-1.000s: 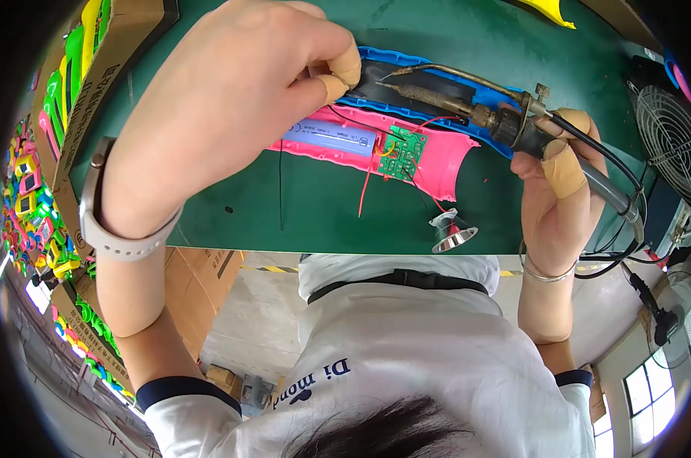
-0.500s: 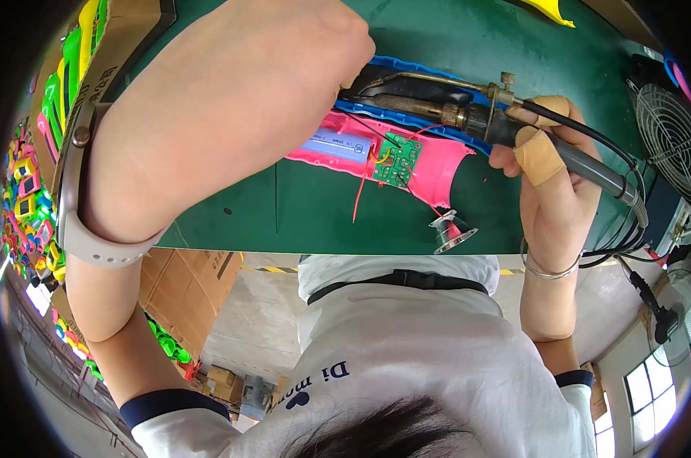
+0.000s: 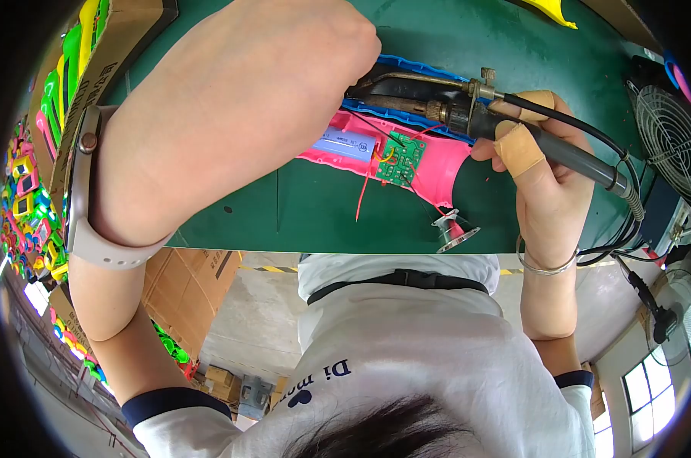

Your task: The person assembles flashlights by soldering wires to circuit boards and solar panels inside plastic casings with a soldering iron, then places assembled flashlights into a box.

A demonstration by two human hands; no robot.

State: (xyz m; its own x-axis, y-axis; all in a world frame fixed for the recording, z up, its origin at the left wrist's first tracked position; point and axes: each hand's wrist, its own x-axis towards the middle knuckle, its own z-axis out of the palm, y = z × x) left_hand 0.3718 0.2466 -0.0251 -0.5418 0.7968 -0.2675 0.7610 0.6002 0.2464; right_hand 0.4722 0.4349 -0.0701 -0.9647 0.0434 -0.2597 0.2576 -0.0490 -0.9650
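My right hand (image 3: 548, 164), with tape on its thumb and a finger, is closed round the dark handle of a soldering iron (image 3: 567, 153). A thin metal guide tube (image 3: 406, 77) runs along the iron, pointing left. My left hand (image 3: 322, 46) is curled at the iron's tip end; its fingers and anything in them are hidden behind the back of the hand. Below the iron lies a pink plastic shell (image 3: 445, 172) with a purple battery (image 3: 345, 143) and a green circuit board (image 3: 401, 159). Wires lead to a silvery reflector piece (image 3: 458, 233). A blue shell (image 3: 406, 65) lies behind.
The green tabletop (image 3: 238, 214) carries the work. A round fan guard (image 3: 670, 137) and black cables (image 3: 616, 248) are at the right. A cardboard box (image 3: 124, 46) stands at the left, beside many colourful plastic parts (image 3: 25, 198). A yellow piece (image 3: 552, 11) lies at the far edge.
The soldering iron and my right hand have shifted a little to the left. My left hand and the pink shell have moved slightly right.
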